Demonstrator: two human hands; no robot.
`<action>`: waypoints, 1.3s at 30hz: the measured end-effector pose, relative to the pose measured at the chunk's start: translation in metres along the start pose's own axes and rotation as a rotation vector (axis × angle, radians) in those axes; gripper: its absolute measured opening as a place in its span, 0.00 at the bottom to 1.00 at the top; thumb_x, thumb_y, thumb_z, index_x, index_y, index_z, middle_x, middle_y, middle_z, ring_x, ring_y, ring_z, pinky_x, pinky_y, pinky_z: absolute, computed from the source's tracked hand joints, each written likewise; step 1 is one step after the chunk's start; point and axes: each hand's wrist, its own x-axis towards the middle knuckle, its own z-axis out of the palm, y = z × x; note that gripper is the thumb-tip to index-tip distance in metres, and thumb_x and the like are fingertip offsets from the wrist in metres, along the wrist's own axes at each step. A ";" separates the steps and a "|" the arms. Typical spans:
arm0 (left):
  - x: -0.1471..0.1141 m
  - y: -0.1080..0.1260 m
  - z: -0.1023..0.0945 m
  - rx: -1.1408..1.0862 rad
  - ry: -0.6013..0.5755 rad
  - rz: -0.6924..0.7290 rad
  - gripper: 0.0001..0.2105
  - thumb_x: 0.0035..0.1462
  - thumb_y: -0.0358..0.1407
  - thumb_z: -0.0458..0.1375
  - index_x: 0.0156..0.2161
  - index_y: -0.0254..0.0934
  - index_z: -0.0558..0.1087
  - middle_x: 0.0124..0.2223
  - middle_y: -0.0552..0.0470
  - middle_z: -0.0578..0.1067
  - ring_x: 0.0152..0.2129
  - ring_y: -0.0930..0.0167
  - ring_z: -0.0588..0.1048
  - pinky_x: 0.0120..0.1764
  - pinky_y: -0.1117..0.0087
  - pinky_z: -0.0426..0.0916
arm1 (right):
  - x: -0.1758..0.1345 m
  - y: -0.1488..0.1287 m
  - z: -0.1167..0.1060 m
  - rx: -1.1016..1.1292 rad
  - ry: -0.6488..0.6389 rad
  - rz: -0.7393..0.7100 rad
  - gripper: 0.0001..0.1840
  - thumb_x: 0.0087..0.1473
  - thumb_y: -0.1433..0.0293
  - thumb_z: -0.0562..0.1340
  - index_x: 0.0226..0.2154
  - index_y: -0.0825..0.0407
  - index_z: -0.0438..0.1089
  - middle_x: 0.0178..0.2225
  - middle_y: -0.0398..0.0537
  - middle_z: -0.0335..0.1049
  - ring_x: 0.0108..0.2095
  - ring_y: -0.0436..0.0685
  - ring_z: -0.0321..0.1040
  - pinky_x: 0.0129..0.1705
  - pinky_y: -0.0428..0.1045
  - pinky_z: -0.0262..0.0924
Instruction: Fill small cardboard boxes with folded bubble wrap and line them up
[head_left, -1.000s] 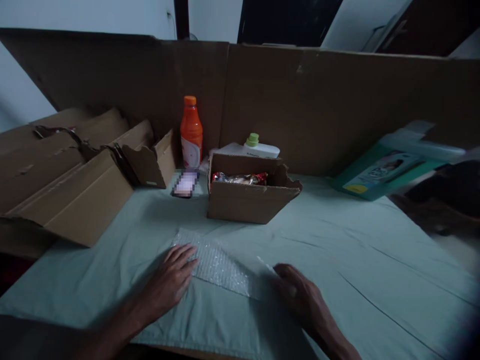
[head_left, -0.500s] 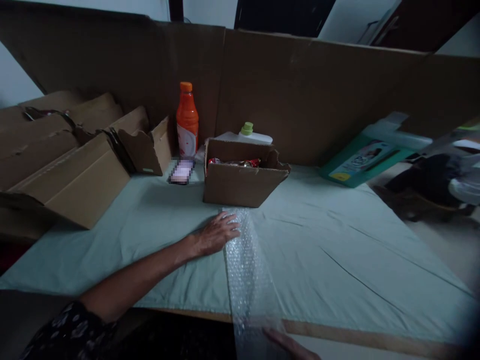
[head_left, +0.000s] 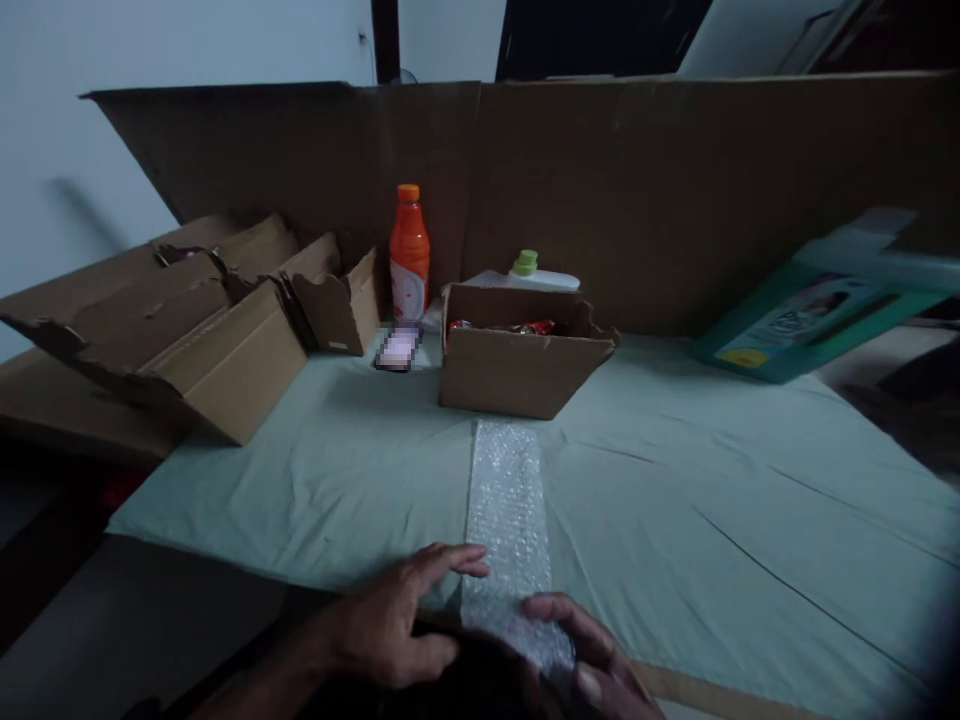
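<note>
1 bubble wrap strip (head_left: 510, 490), near to far
Right hand (head_left: 600, 655) clamps its near end; left hand (head_left: 397, 620) (thumb spread) at left edge.

The bubble wrap (head_left: 510, 500) is clear to silvery white, patterned with small glinting dots. The tablecloth (head_left: 360, 480) is plain pale green. One bottle (head_left: 409, 245) is bright orange, its label (head_left: 407, 292) mostly white; a white container (head_left: 553, 282) has a lime-green cap (head_left: 526, 263). The cardboard box (head_left: 495, 372) is brown, the jug (head_left: 832, 305) green with a yellow label patch (head_left: 742, 357).
</note>
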 end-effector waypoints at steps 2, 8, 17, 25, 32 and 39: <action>0.017 -0.004 0.014 -0.012 0.171 -0.093 0.27 0.55 0.29 0.55 0.62 0.41 0.66 0.50 0.49 0.78 0.47 0.67 0.76 0.53 0.64 0.70 | 0.015 -0.003 -0.001 -0.026 0.038 -0.069 0.35 0.53 0.46 0.62 0.59 0.43 0.64 0.43 0.56 0.77 0.37 0.61 0.77 0.35 0.53 0.71; 0.063 -0.028 0.028 0.232 0.377 -0.198 0.28 0.55 0.28 0.54 0.63 0.35 0.64 0.34 0.52 0.78 0.30 0.70 0.75 0.38 0.69 0.71 | 0.017 -0.016 -0.007 -0.648 0.303 -0.365 0.31 0.65 0.62 0.57 0.67 0.39 0.49 0.45 0.54 0.76 0.37 0.58 0.76 0.36 0.52 0.72; 0.070 -0.034 0.033 0.369 0.394 -0.044 0.28 0.58 0.30 0.54 0.64 0.35 0.62 0.34 0.51 0.79 0.29 0.70 0.76 0.37 0.70 0.72 | 0.021 0.000 -0.019 -1.592 0.199 -0.637 0.30 0.54 0.75 0.59 0.60 0.49 0.62 0.61 0.58 0.65 0.60 0.67 0.62 0.50 0.62 0.65; 0.077 -0.030 0.031 0.434 0.431 -0.022 0.29 0.58 0.31 0.58 0.64 0.35 0.61 0.47 0.43 0.77 0.44 0.62 0.76 0.49 0.59 0.73 | 0.030 0.004 -0.030 -1.613 0.266 -0.745 0.15 0.61 0.76 0.57 0.48 0.49 0.71 0.50 0.52 0.76 0.52 0.61 0.71 0.45 0.56 0.67; 0.032 -0.023 0.030 0.330 0.274 0.170 0.26 0.58 0.32 0.58 0.62 0.41 0.64 0.54 0.45 0.75 0.52 0.62 0.72 0.54 0.56 0.69 | 0.037 -0.012 -0.014 -1.351 0.214 -0.560 0.12 0.63 0.73 0.56 0.45 0.47 0.72 0.34 0.47 0.79 0.34 0.56 0.76 0.34 0.50 0.70; 0.061 -0.030 0.034 0.451 0.380 -0.027 0.24 0.58 0.30 0.55 0.61 0.39 0.66 0.46 0.46 0.79 0.42 0.62 0.75 0.49 0.56 0.72 | 0.037 -0.015 -0.010 -1.509 0.464 -0.702 0.15 0.61 0.71 0.60 0.51 0.47 0.68 0.47 0.54 0.75 0.47 0.63 0.72 0.45 0.57 0.67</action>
